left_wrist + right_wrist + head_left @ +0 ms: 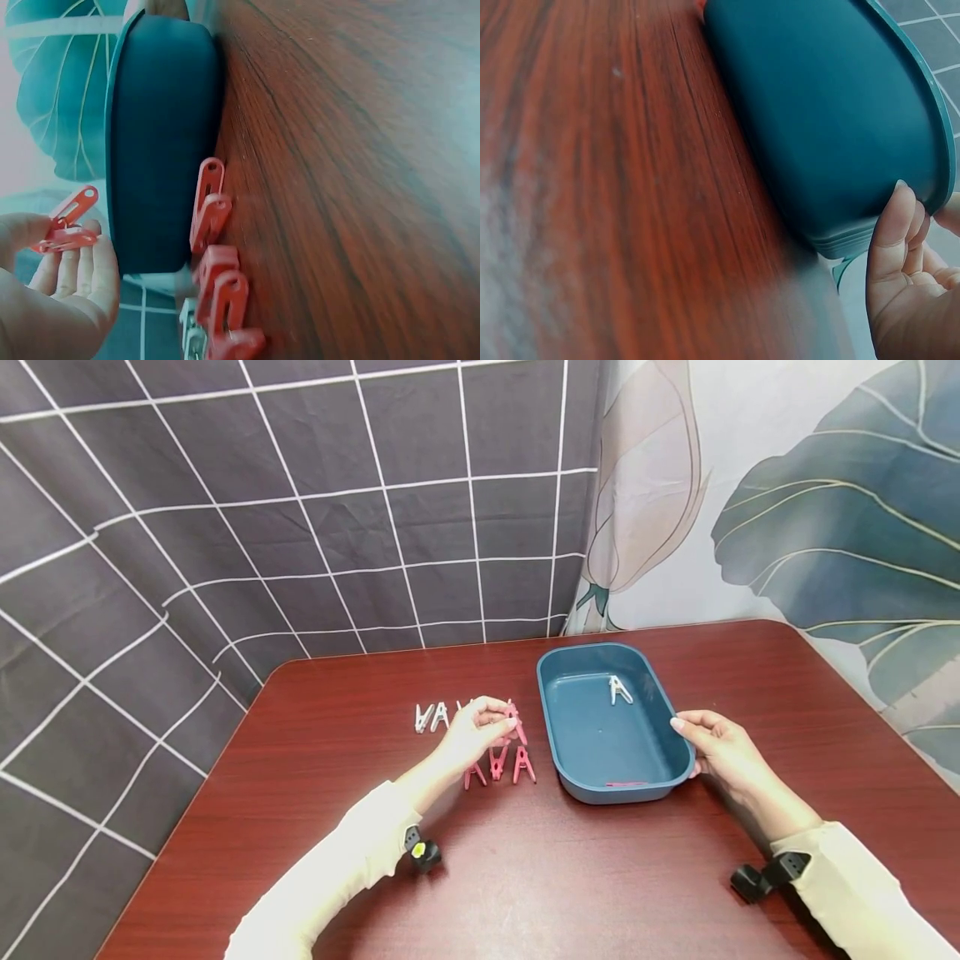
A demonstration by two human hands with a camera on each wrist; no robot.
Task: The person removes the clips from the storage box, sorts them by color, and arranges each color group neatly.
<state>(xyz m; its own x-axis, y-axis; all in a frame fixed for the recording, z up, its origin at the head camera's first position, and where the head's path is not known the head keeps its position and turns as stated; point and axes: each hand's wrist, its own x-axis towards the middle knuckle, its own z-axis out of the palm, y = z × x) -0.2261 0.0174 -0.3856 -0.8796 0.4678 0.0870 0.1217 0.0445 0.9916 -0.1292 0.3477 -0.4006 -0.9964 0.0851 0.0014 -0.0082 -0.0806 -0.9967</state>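
Left hand (474, 733) pinching 1 pink clip (66, 225) above rows of pink and white clips near desk (525, 877) centre, right hand (722, 748) gripping blue tray (678, 752) rim, apparently steadying it; 1 white clip (619, 690) inside.

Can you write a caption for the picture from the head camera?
Left hand pinches a pink clip beside the blue tub that the right hand holds.
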